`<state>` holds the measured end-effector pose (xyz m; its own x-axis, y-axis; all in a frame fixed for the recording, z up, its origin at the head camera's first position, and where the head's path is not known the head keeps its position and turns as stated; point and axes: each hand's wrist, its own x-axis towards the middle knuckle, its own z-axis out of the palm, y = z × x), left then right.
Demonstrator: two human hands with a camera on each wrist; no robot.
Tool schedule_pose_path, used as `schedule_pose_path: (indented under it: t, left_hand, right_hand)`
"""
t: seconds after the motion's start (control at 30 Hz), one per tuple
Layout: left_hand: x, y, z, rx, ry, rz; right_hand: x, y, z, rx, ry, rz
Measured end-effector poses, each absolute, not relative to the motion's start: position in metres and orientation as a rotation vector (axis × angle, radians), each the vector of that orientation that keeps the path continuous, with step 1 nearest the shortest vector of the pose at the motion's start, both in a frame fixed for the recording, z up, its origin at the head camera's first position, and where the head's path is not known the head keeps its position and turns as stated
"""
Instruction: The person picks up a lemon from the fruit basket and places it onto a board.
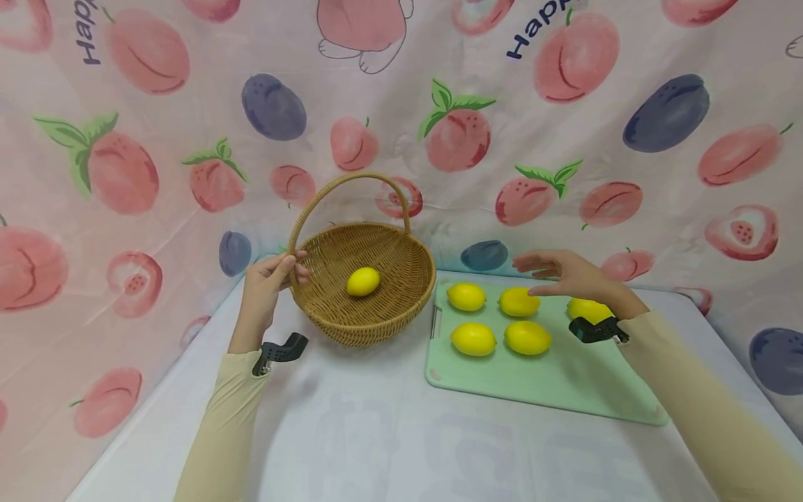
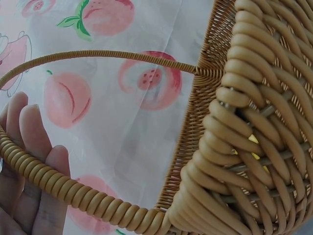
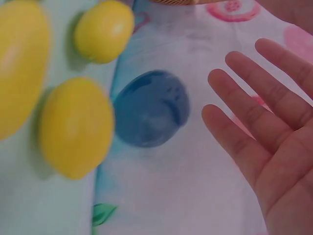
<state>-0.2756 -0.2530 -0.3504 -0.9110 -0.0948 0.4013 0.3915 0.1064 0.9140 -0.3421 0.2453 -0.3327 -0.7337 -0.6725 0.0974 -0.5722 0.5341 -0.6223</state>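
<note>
My left hand (image 1: pixel 266 286) grips the handle of a brown wicker basket (image 1: pixel 401 317) near its left base; in the left wrist view the fingers (image 2: pixel 36 132) curl around the wrapped handle (image 2: pixel 73 193). Inside the basket lies one lemon (image 1: pixel 363 282). Over the back of a light green cutting board (image 1: pixel 552 390) hovers my right hand (image 1: pixel 571 273), fingers extended and nothing held. Below its fingertips is a lemon (image 1: pixel 518 302); the right wrist view shows the spread fingers (image 3: pixel 244 122) apart from the lemons (image 3: pixel 76 127).
More lemons lie on the board: a back-left one (image 1: pixel 466 297), two in front (image 1: pixel 473 339), and one (image 1: pixel 588 311) partly hidden by the right wrist. A white cloth (image 1: pixel 376 432) covers the table. Behind stands a fruit-printed curtain (image 1: pixel 389 90).
</note>
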Motion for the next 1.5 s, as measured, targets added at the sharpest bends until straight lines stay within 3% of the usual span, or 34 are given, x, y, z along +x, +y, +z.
schedule_pose_path:
  t: [0.33, 0.67, 1.5]
  left_hand:
    - [-0.262, -0.245, -0.338, -0.282, -2.041, -1.873]
    - [-0.279, -0.255, -0.353, -0.302, -1.994, -1.903]
    - [-0.277, -0.255, -0.353, -0.308, -1.995, -1.895]
  right_hand:
    - [-0.363, 0.194, -0.298, -1.108, 2.534, -0.948]
    - [-0.379, 0.133, -0.281, -1.185, 2.382, -0.920]
    - [-0.409, -0.002, -0.300, -1.177, 2.352, -0.907]
